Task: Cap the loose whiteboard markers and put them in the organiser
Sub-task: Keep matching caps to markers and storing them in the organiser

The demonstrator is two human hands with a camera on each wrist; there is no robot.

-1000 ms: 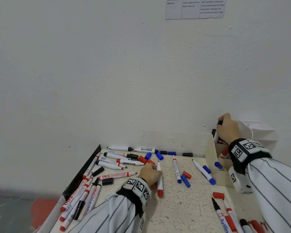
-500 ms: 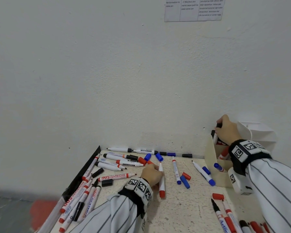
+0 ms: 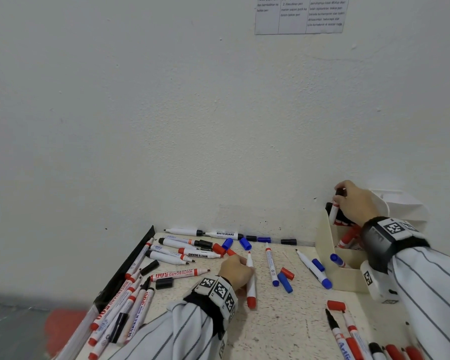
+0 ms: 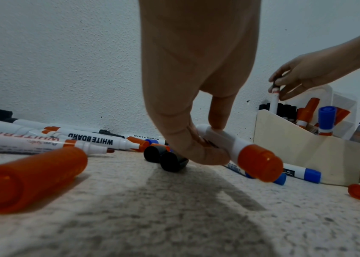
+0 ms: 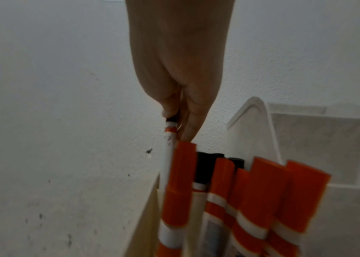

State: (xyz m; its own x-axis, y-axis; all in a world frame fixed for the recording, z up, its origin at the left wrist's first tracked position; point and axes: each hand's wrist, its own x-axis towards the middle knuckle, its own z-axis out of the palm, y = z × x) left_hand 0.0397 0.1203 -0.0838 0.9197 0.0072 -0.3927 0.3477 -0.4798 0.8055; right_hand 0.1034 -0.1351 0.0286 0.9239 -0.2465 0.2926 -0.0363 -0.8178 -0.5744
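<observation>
Markers everywhere on the speckled table; two are in play at once. Over at three o'clock in the head view, the right hand pinches a black-capped marker by its top end, thumb and fingertips closed on the cap, barrel hanging upright with its lower end already inside the rear compartment of the cream organiser, just beside the red-capped markers stood there; that reads as the drop-in step, nearly done. At six o'clock the left hand is down on the table, thumb and forefinger curled round a red-ended marker lying flat, red butt toward the camera, bare red tip pointing to twelve o'clock; the left wrist view shows the pinch on the white barrel, the marker seemingly just off the surface.

So the judgement: one marker being stowed, the next one being picked up uncapped. Next move calls for the right hand to let go and leave the compartment, then find a red cap; a loose red cap lies near, at about three o'clock from the left hand, another red cap at five o'clock; cap must go on tip-end, pressed home. Plenty left: uncapped markers heaped at nine o'clock, blue caps and black caps strewn by the wall at twelve.
</observation>
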